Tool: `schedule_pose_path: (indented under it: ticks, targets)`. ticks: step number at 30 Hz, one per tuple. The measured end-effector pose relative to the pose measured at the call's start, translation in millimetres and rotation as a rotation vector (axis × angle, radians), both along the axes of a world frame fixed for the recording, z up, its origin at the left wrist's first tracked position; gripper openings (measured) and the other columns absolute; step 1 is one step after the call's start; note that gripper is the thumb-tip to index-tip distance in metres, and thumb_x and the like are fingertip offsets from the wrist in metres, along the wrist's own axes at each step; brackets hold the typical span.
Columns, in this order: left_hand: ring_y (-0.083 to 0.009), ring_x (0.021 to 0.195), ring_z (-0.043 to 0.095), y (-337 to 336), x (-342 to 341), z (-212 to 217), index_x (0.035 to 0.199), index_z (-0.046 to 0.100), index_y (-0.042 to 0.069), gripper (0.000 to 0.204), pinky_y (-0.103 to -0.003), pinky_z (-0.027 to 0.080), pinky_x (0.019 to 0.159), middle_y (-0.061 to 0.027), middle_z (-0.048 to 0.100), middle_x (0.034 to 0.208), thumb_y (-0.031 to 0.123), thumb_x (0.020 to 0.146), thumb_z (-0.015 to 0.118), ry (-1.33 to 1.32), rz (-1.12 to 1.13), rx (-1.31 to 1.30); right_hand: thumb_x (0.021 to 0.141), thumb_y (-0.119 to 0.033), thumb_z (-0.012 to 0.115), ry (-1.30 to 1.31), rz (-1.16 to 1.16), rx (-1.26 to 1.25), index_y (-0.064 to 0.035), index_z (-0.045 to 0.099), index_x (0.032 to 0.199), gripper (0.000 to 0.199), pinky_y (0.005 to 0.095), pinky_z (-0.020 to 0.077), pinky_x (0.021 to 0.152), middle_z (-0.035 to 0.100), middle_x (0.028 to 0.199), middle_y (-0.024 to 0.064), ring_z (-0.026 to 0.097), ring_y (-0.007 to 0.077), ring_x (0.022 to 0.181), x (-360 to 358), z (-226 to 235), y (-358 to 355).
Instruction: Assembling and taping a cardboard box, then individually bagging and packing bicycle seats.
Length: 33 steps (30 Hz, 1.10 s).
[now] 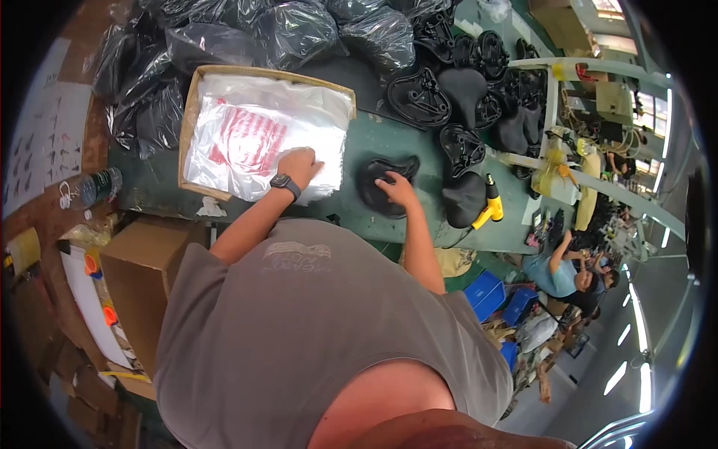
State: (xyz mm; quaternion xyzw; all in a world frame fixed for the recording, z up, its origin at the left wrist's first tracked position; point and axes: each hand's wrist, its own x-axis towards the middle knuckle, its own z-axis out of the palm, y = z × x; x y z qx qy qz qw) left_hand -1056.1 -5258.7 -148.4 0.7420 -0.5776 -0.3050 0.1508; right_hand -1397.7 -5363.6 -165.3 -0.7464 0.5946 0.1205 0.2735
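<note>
My left hand (pixel 299 166), with a dark watch on the wrist, has its fingers curled at the right part of a stack of clear plastic bags (pixel 206 153) with red print. The bags fill a shallow open cardboard box (pixel 182 153). On the green tabletop to the right, a black bicycle saddle (pixel 372 196) lies under my right hand (pixel 396 190). That hand grips the saddle from above, fingers over its surface. More black saddles (pixel 419 97) lie beyond it, several with their undersides showing. A yellow heat gun (pixel 490 206) stands next to a saddle (pixel 464 200) on the right.
Saddles wrapped in dark plastic (pixel 295 34) are heaped along the far side. A clear bottle (pixel 101 185) lies at the left. A tall cardboard carton (pixel 142 262) stands by my left arm. Blue bins (pixel 485 294) and another person (pixel 557 273) are off to the right.
</note>
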Motion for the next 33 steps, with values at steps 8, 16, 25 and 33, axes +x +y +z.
schedule_pose_path:
  ticks: [8,16,25,33]
  targets:
    - [-0.036,0.089,0.066,36,11,-15,0.088,0.071,0.007,0.03,-0.049,0.052,0.079,-0.0142,0.069,0.09,0.037,0.091,0.073,0.096,0.03,-0.257,0.102,-0.05,0.06,-0.3,-0.241,-0.252,0.0035,0.066,0.13,0.06,0.0475,0.0511,0.1,0.072,0.118,0.0271,0.067,0.0411,0.113,-48,-73,39]
    - [-0.0368,0.092,0.067,66,7,-21,0.087,0.073,0.008,0.027,-0.048,0.054,0.08,-0.0167,0.069,0.094,0.035,0.092,0.071,0.06,0.143,-0.182,0.095,-0.082,0.041,-0.346,-0.8,0.446,0.0013,0.073,0.121,0.093,0.0467,0.0528,0.093,0.074,0.114,0.0211,0.07,0.0335,0.106,-95,-128,163]
    - [-0.0374,0.094,0.068,73,19,-44,0.098,0.076,0.009,0.03,-0.049,0.052,0.082,-0.0153,0.073,0.096,0.036,0.097,0.062,0.235,0.232,-0.102,0.094,-0.074,0.058,-0.716,-1.099,0.682,-0.003,0.071,0.127,0.079,0.04,0.0543,0.088,0.074,0.111,0.0155,0.07,0.0254,0.1,-9,5,265]
    - [-0.0169,0.071,0.068,69,46,-14,0.099,0.067,0.0,0.025,-0.031,0.055,0.065,-0.0084,0.07,0.082,0.017,0.104,0.05,1.023,0.631,-0.268,0.095,-0.046,0.073,-0.829,-0.57,0.278,0.0026,0.065,0.135,0.064,0.0403,0.051,0.097,0.07,0.125,0.0158,0.066,0.0247,0.111,23,35,297]
